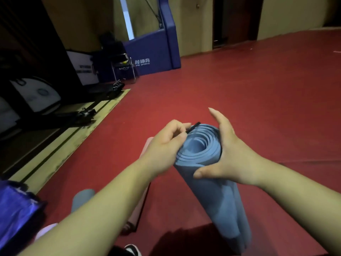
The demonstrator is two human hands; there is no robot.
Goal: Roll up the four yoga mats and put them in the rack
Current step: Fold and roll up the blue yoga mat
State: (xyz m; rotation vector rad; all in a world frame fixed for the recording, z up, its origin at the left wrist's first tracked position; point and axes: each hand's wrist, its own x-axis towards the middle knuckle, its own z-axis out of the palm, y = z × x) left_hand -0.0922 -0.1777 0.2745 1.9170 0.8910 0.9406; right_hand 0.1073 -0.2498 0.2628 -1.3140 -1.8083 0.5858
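Note:
A rolled blue yoga mat [214,196] stands nearly upright in front of me, its spiral end facing up. My right hand [227,154] wraps the top of the roll, thumb across the front and fingers behind. My left hand [166,143] pinches a thin black strap [193,127] at the roll's top rim. Behind my left arm a pink rolled mat [140,206] lies on the floor, with a grey-blue rolled mat [81,198] to its left. No rack is visible.
Red sports flooring [239,89] stretches ahead and right. A blue padded barrier [153,52] and a black chair [123,69] stand at the back left. Dark equipment and a white case [36,95] line the left wall. A blue bag [16,206] sits at lower left.

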